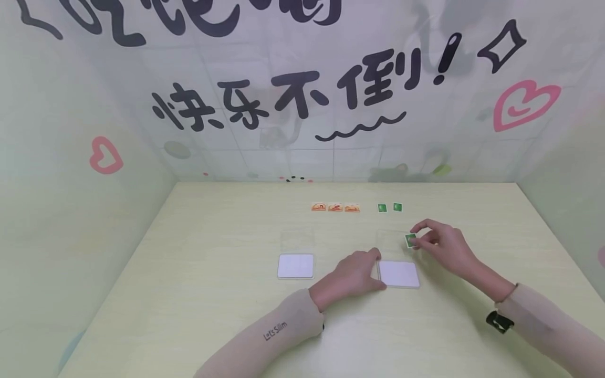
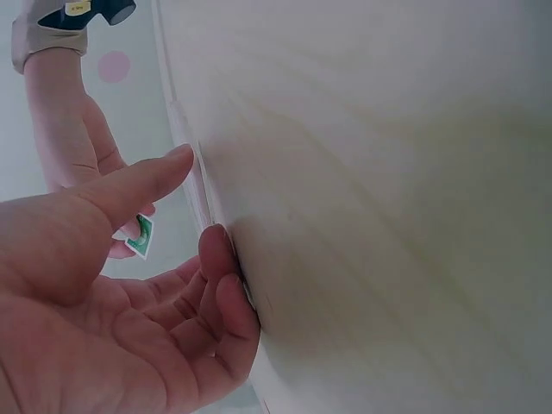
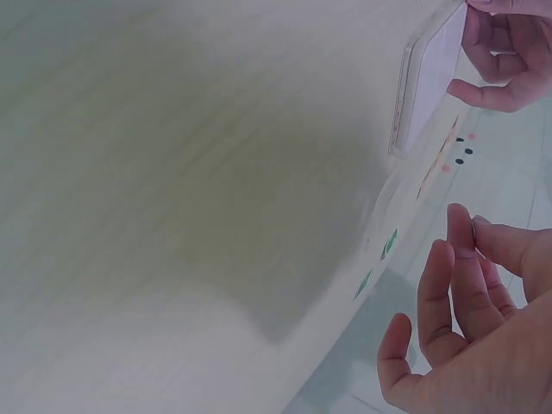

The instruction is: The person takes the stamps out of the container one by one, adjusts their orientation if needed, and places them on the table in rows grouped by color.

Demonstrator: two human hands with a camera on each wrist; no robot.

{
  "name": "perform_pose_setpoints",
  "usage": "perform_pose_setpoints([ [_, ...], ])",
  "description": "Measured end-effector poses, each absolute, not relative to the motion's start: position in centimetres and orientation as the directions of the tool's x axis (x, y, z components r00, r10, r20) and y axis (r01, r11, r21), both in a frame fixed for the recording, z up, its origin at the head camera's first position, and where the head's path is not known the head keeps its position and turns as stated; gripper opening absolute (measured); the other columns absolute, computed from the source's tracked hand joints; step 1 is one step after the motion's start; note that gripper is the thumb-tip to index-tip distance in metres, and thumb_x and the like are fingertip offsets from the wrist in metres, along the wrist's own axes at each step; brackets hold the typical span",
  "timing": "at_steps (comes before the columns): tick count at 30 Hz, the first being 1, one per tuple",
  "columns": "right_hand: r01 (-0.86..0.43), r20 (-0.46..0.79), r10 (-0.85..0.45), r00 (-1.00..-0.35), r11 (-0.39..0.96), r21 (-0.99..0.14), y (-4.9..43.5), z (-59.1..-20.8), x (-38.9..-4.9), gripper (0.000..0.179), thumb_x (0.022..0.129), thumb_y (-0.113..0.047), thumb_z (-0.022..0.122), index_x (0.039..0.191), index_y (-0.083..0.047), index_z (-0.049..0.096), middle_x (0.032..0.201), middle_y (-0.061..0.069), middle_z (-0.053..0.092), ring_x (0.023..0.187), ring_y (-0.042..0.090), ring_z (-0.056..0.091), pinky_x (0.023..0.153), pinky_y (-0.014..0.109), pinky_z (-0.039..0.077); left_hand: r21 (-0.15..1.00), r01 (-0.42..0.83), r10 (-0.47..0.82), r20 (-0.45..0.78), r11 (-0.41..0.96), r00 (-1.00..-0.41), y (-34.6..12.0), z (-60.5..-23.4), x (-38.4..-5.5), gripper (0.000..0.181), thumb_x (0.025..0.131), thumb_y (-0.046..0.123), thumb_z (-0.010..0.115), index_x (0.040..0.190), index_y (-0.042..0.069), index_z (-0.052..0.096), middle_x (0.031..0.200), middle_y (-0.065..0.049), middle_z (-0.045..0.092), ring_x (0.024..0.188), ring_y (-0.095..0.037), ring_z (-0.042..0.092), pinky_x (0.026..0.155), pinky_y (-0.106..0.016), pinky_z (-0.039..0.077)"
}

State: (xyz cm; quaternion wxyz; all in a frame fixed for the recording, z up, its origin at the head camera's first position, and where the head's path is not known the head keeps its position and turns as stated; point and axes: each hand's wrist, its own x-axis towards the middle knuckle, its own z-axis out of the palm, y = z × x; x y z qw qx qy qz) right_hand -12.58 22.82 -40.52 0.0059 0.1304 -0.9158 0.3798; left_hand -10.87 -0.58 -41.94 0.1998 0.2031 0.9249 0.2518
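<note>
My right hand (image 1: 446,247) pinches a small green square card (image 1: 410,241) with a white border between thumb and fingertips. It holds the card above the right side of a clear lid (image 1: 391,241). The lid lies folded back behind a flat plastic case (image 1: 399,274) with a white inside. At that case's left side is my left hand (image 1: 355,273), its thumb at the near corner and its fingers at the far corner, holding it on the table. The left wrist view also shows the green card (image 2: 141,235) beyond my left thumb. In the right wrist view, the fingers hide the card.
A second flat case (image 1: 295,266) with a white inside stands to the left, its clear lid (image 1: 296,241) folded back. Farther back lie three orange picture cards (image 1: 335,207) in a row and two green cards (image 1: 382,208). Printed walls (image 1: 331,157) border the table (image 1: 212,236).
</note>
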Motion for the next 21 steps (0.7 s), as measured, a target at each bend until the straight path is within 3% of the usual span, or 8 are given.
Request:
perform_pose_setpoints([
  [21,-0.246,0.109,-0.237,-0.965,0.685,-0.685,22.6,-40.4,-13.7,0.018,0.096,-0.005,0.075,0.112,0.001,0.068,0.083,0.011,0.079,0.077,0.025,0.073,0.059,0.026,0.042,0.516,0.319,0.498,-0.255,0.795,-0.829,-0.9,-41.8,-11.1,0.052,0.09,0.025,0.086,0.135,0.011,0.062,0.115,-0.005,0.073,0.086,-0.012,0.058,0.079,-0.025,0.051],
])
